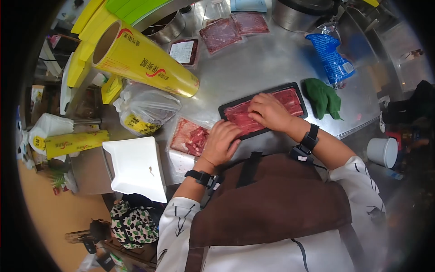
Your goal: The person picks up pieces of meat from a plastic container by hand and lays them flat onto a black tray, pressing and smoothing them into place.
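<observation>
Red meat slices (290,100) lie flat along a long black tray (304,100) on the steel counter. My right hand (271,113) bends over the tray's middle, its curled fingers pressed together on the meat. At the tray's near left corner is my left hand (220,141), fingers reaching over the rim onto the meat and its thumb spread apart outside. Right beside my left hand, a clear plastic pack (178,137) holds a clump of red meat pieces (196,141). Both wrists wear black straps. My fingers and palms cover part of the tray.
A green cloth (322,98) and a blue packet (333,56) lie to the right. Flat meat packs (221,35) are at the back. A yellow film roll (149,61), a knotted plastic bag (147,106) and a white tub (136,167) stand left. A person (135,223) is beyond, lower left.
</observation>
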Demonstrator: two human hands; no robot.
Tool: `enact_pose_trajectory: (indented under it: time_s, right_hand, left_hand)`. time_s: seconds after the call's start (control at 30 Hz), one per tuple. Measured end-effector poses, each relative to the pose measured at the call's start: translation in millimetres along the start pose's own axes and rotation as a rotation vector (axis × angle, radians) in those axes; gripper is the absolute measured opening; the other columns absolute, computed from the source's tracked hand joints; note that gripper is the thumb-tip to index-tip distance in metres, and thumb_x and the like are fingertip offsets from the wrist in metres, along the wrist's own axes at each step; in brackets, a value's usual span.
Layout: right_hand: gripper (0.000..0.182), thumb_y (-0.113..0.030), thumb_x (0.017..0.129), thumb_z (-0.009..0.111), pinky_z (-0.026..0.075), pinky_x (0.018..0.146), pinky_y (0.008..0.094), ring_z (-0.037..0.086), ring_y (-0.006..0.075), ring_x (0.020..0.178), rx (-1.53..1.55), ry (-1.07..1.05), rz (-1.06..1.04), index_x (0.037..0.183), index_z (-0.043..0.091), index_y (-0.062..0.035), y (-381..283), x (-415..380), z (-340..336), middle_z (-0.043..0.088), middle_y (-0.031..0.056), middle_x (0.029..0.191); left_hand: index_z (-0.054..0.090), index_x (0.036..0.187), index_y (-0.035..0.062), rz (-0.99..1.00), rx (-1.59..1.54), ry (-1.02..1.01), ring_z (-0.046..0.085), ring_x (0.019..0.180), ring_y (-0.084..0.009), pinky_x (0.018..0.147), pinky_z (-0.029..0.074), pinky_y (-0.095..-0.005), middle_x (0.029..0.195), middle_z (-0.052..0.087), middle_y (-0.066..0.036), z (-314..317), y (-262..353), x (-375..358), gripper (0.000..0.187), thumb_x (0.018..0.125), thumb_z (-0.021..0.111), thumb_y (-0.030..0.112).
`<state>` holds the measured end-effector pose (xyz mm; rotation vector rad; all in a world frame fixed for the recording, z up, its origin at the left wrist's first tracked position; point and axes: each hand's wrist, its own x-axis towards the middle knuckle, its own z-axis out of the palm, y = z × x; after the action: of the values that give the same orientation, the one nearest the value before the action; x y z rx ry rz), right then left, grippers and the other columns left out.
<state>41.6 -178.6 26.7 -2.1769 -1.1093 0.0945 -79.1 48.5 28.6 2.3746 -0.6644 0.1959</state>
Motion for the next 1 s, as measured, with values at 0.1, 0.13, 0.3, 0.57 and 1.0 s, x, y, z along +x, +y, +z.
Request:
enact_pose_trajectory:
  time_s: [0.1,0.13,0.3,0.57,1.0]
  right_hand:
    - [0.017,-0.019,0.081,0.074,0.045,0.086,0.0421,0.058,0.0292,0.098,-0.049,-0.014,-0.052,0.092,0.070,-0.0075,-1.4,12.7,12.8,0.061,0.0077,0.097]
    - [0.018,-0.020,0.080,0.075,0.045,0.087,0.0420,0.058,0.0292,0.098,-0.058,-0.029,-0.061,0.093,0.070,-0.0076,-1.1,15.4,15.9,0.061,0.0079,0.097]
    - [0.015,-0.018,0.078,0.073,0.045,0.088,0.0418,0.058,0.0278,0.099,-0.065,-0.044,-0.071,0.089,0.071,-0.0084,-0.7,22.0,30.7,0.060,0.0074,0.096]
    - [0.005,-0.011,0.079,0.067,0.045,0.084,0.0436,0.058,0.0287,0.095,0.012,-0.052,-0.076,0.079,0.064,-0.0078,-0.6,28.5,35.5,0.060,0.0071,0.091]
    - [0.010,-0.014,0.079,0.070,0.045,0.087,0.0420,0.058,0.0286,0.098,-0.053,-0.049,-0.105,0.087,0.069,-0.0077,-4.0,30.5,34.4,0.060,0.0067,0.092]
  left_hand:
    - [0.063,0.119,0.0057,-0.004,0.068,-0.069,0.054,0.121,-0.0317,0.112,0.036,-0.0507,0.122,0.061,-0.011,5.6,-6.1,-9.1,0.037,0.084,0.069,0.013]
    - [0.064,0.120,0.0059,-0.007,0.086,-0.071,0.054,0.122,-0.0318,0.112,0.036,-0.0507,0.124,0.061,-0.011,7.2,-6.7,-12.2,0.037,0.084,0.069,0.013]
    - [0.063,0.125,0.0070,-0.054,0.145,-0.096,0.049,0.131,-0.0302,0.114,0.032,-0.0512,0.132,0.058,-0.010,2.6,-2.5,-23.4,0.042,0.085,0.069,0.015]
    - [0.060,0.131,0.0063,-0.076,0.139,-0.105,0.047,0.133,-0.0307,0.115,0.030,-0.0518,0.137,0.056,-0.011,6.7,-4.5,-32.8,0.047,0.085,0.069,0.016]
    - [0.058,0.132,0.0048,-0.141,0.275,-0.103,0.045,0.133,-0.0289,0.117,0.027,-0.0512,0.138,0.055,-0.010,10.5,-13.5,-9.6,0.047,0.087,0.066,0.017]
